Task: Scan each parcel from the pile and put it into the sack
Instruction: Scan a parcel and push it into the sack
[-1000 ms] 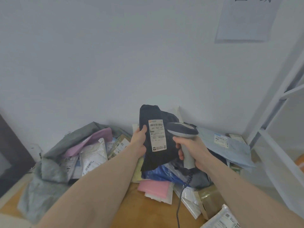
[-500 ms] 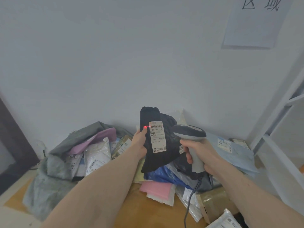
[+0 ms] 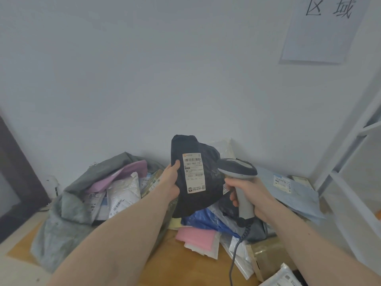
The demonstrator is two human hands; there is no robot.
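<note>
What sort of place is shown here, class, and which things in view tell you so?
Probably a parcel sorting point or courier depot. A right hand grips a corded barcode scanner, a left hand holds up a black labelled parcel, and a grey sack stuffed with mailers lies beside a loose pile.
</note>
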